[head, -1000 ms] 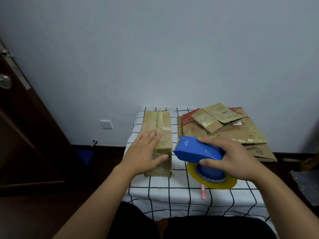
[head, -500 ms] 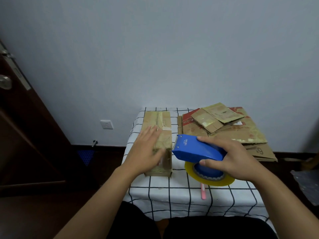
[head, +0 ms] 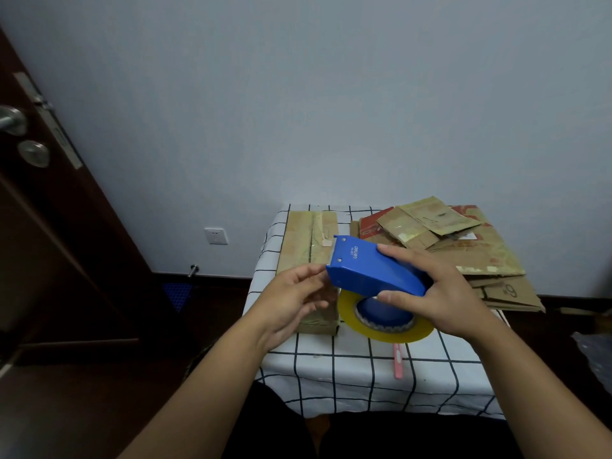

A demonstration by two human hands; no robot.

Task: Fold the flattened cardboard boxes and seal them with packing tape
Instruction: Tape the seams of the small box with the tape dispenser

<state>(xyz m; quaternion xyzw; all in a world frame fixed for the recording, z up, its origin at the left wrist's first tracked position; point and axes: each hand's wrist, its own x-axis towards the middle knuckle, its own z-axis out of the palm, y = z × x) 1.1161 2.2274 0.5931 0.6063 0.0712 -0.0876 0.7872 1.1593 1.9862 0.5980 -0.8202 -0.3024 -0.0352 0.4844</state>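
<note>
A blue tape dispenser (head: 374,271) is held just right of the frame's centre by the right hand (head: 440,293), whose fingers and thumb are curled round its rear body. A yellowish roll of packing tape (head: 384,323) is mounted beneath it and hangs just above the checked tablecloth (head: 364,369). The left hand (head: 291,303) is raised at the dispenser's front edge, its thumb and fingers bent toward one another close to the cutter end; whether a strip of tape is pinched between them cannot be told.

A folded, taped cardboard box (head: 309,256) is seen lying lengthwise on the left part of the table, behind and below the left hand, with a band of tape along its top seam. A stack of flattened cardboard boxes (head: 463,250) is piled at the right of centre of the frame, on the table's far right side, partly hidden by the right hand. A slim pink object (head: 398,361), perhaps a cutter, is laid on the cloth near the front edge, below the tape roll.

At the left of the frame a dark wooden door (head: 49,226) with a metal handle is visible, and a white wall socket (head: 216,236) is set low in the pale wall.
</note>
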